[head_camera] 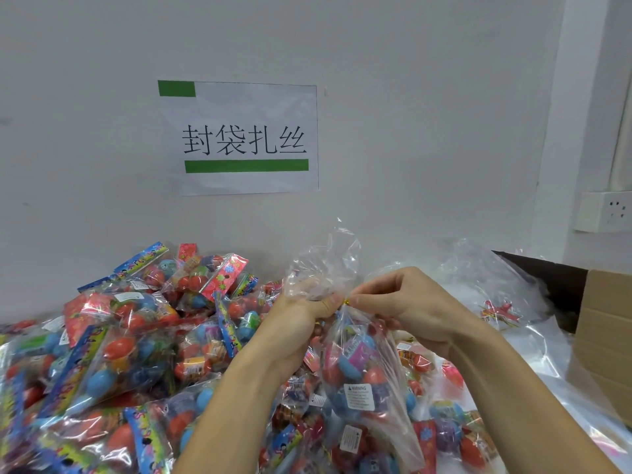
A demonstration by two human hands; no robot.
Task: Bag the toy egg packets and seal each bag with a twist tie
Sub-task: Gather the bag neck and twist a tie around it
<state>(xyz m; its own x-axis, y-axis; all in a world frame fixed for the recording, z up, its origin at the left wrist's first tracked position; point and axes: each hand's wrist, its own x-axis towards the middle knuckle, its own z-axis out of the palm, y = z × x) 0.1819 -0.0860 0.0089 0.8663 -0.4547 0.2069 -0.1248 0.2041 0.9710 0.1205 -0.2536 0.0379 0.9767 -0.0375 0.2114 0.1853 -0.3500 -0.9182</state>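
Observation:
A clear plastic bag [362, 374] with toy egg packets inside hangs in front of me, above the pile. My left hand [297, 323] grips its gathered neck from the left, with the loose bag top flaring up above the fist. My right hand [403, 302] pinches a small gold twist tie [346, 302] at that neck with thumb and forefinger. The two hands nearly touch at the tie. A big heap of toy egg packets [119, 354] in colourful wrappers covers the table at left and below the bag.
A paper sign [239, 138] with green bars hangs on the white wall behind. Clear empty bags [492, 285] lie at the right rear. A cardboard box [605, 336] stands at the right edge. A wall socket [605, 212] sits above it.

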